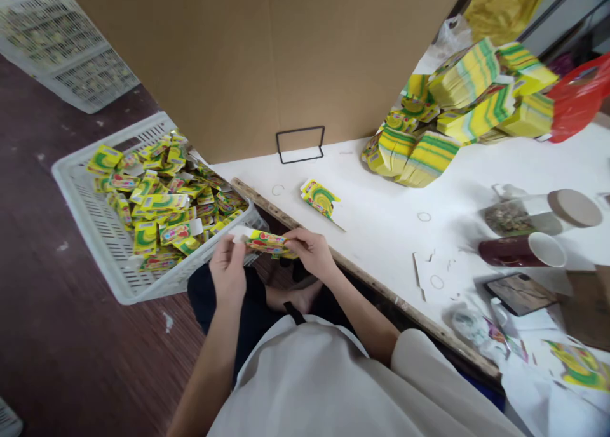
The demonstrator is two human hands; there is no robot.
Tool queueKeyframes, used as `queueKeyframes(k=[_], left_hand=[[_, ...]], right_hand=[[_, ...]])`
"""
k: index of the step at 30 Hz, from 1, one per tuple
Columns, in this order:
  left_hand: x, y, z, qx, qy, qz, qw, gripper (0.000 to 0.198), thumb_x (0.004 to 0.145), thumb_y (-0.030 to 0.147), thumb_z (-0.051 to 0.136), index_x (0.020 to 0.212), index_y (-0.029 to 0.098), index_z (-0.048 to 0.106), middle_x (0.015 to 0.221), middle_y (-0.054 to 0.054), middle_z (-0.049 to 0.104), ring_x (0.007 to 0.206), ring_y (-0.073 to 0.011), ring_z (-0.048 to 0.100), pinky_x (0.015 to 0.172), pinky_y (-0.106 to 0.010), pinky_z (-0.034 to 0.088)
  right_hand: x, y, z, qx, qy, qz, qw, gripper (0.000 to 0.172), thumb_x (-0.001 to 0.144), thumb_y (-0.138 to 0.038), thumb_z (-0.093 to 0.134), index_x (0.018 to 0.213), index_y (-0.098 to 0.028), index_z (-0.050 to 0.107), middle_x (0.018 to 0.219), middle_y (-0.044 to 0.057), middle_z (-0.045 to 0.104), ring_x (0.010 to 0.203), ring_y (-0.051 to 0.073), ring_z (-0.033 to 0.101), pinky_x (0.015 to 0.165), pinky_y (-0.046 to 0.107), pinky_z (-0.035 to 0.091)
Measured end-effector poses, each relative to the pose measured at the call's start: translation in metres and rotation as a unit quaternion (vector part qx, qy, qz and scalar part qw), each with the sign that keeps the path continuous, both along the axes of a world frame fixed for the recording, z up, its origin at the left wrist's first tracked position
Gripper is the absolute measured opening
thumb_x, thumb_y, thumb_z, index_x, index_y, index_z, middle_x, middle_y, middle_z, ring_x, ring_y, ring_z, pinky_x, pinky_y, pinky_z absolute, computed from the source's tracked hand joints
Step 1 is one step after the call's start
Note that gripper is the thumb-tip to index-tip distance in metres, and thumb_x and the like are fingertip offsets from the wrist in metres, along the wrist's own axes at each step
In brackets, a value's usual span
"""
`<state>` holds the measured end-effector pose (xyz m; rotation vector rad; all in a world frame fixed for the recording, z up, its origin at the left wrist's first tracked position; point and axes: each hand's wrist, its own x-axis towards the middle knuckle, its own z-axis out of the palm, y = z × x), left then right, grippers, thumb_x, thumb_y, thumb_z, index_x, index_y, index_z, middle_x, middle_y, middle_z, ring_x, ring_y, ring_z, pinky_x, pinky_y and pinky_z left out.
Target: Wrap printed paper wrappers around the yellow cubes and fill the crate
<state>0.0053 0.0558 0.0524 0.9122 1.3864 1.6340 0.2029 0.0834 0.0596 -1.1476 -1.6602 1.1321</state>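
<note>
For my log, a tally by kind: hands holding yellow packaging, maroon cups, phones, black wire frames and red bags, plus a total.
Hands holding yellow packaging: 2 (left hand, right hand)
Maroon cup: 1
Phone: 1
Black wire frame: 1
Red bag: 1
Total: 6

Room over white table (376, 234) between yellow carton (320, 199) and maroon cup (508, 251); cardboard panel (267, 62) blocks far side, crate (157, 283) left.
</note>
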Motion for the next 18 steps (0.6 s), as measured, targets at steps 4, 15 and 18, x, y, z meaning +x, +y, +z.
queueKeyframes(k=[4,15,18], left_hand=[[-0.029,0.002,0.02,0.03,0.175,-0.158,0.971,0.084,0.07,0.055,0.085,0.142,0.029,0.051,0.141,-0.011,0.06,0.132,-0.0313,0.058,0.115,-0.05,0.045],[0.015,-0.019,0.009,-0.058,0.459,-0.221,0.858,0.064,0.077,0.04,0.078,0.13,0.02,0.05,0.117,-0.011,0.069,0.106,-0.0315,0.07,0.089,-0.043,0.059],[0.022,-0.024,0.005,0.021,0.472,-0.241,0.848,0.067,0.081,0.028,0.072,0.141,0.021,0.042,0.132,-0.014,0.062,0.123,-0.0302,0.063,0.098,-0.041,0.056]], right_hand=[[0.009,0.002,0.015,0.137,-0.17,0.077,0.973,0.023,0.098,-0.02,0.055,0.099,-0.028,0.077,0.101,0.005,0.077,0.098,0.023,0.062,0.101,0.044,0.046],[-0.019,-0.019,-0.011,-0.143,0.206,-0.065,0.966,0.084,0.076,-0.061,0.078,0.144,-0.021,0.049,0.138,0.015,0.06,0.126,0.03,0.059,0.111,0.051,0.047],[-0.024,-0.021,-0.022,-0.327,0.31,0.074,0.89,0.075,0.07,-0.067,0.08,0.128,-0.021,0.063,0.117,0.011,0.072,0.109,0.028,0.069,0.104,0.048,0.054]])
